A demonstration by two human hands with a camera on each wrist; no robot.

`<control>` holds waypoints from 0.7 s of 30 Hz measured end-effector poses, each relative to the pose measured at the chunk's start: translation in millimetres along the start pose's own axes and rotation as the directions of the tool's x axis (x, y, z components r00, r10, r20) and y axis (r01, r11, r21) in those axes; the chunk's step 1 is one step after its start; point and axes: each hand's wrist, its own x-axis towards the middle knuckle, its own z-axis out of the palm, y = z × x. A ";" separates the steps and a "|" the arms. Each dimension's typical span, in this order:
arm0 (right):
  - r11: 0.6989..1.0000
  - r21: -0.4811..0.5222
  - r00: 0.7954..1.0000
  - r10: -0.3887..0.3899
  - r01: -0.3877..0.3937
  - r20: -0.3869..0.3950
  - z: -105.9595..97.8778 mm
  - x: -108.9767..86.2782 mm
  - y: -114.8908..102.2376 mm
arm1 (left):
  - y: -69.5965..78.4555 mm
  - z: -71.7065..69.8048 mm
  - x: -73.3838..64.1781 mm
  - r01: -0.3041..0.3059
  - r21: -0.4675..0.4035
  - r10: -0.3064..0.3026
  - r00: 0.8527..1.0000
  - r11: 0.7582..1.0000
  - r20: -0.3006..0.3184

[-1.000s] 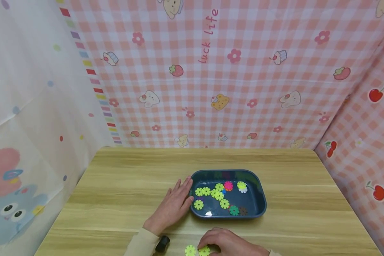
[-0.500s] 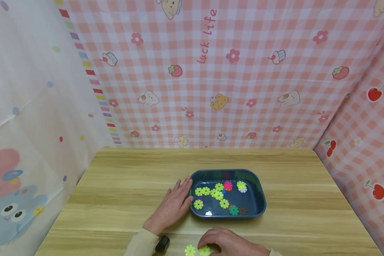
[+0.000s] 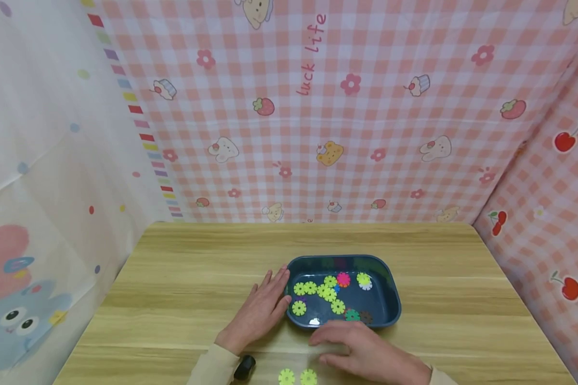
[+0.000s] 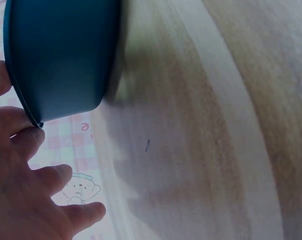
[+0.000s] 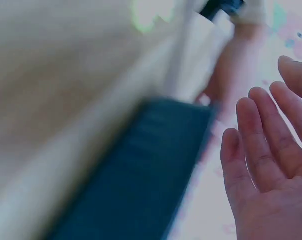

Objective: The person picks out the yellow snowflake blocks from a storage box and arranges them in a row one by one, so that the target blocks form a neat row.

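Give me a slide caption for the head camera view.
Left hand touching a dark blue tray of colorful notched discs, right hand open nearby, two yellow-green discs on the table.

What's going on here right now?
A person's left hand rests against the left end of a dark blue tray holding colored notched discs. The right hand, fingers loose and holding nothing, is near the tray's front. Two yellow-green discs lie side by side on the table, nearer the person.
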 end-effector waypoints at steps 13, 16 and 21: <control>0.975 -0.219 0.979 -0.088 0.047 -0.182 -64.0 31.0 -2.2 | -1.5 2.7 -1.2 0.007 -0.009 -0.007 1.000 1.000 0.007; 0.975 -0.222 0.983 -0.059 0.019 -0.175 -72.6 40.7 2.7 | -2.1 1.6 -1.3 0.005 -0.008 -0.005 1.000 1.000 0.010; 0.977 -0.208 0.989 0.024 -0.054 -0.148 -80.5 53.1 11.7 | -2.9 0.4 -0.8 0.006 -0.008 -0.006 1.000 1.000 0.010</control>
